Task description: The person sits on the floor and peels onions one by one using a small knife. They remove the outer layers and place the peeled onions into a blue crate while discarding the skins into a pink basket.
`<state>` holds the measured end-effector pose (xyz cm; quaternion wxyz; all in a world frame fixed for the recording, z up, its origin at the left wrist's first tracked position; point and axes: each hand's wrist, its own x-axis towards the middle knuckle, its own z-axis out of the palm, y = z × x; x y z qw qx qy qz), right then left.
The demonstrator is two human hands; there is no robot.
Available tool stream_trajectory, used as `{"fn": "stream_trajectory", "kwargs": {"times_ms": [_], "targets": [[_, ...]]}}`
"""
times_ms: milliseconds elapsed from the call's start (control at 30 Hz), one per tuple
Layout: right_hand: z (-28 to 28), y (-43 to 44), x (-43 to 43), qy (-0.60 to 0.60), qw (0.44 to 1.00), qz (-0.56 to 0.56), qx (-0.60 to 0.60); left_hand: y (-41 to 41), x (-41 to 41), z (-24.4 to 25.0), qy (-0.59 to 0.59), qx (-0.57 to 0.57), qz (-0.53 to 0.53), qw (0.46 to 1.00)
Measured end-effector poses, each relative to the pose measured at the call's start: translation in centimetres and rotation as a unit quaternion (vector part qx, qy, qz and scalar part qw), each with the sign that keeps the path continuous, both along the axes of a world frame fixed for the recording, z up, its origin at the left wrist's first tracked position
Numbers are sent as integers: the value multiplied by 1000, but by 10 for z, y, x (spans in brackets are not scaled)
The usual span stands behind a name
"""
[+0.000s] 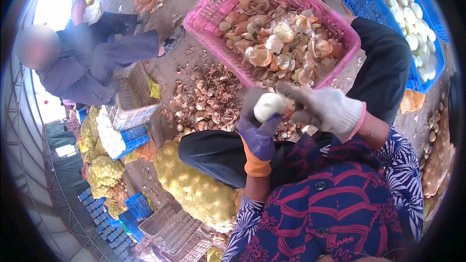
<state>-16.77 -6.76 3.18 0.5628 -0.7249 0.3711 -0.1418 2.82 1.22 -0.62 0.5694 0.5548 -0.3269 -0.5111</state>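
Note:
My left hand (257,136), in a purple and orange coated glove, holds a peeled white onion (269,107) above my lap. My right hand (324,111) wears a whitish knit glove with dirty fingers and reaches to the onion's right side. A reddish bit, perhaps onion skin, shows between the two hands; whether my right fingers grip anything is hidden. Just beyond my hands stands a pink plastic crate (214,18), tilted in view and holding onion skins (276,43). More loose skins (207,98) lie on the ground left of it.
A blue crate (424,85) of peeled onions stands right, beyond my knee. A yellow mesh sack (196,182) of onions lies by my left leg. Another person (83,54) sits far left beside a pale crate (134,112). Stacked crates (171,225) stand lower left.

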Motion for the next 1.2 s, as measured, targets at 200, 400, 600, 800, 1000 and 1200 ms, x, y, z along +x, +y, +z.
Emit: {"fn": "stream_trajectory", "kwargs": {"times_ms": [200, 400, 600, 800, 1000, 1200], "targets": [[-16, -8, -2, -92, 992, 1, 91, 5, -8, 6, 58, 6, -22, 998], [-47, 14, 16, -183, 921, -166, 301, 5, -10, 6, -9, 17, -79, 997], [-21, 11, 10, -135, 955, -209, -161, 7, -16, 33, 40, -53, -35, 997], [-3, 1, 14, -38, 956, -33, -287, 19, -22, 25, 102, 32, 39, 994], [-13, -25, 31, -202, 890, -342, 223, 21, -11, 12, 185, -1, -16, 983], [-93, -69, -2, -61, 960, -261, -79, 11, -14, 15, 151, -49, -54, 986]]}}
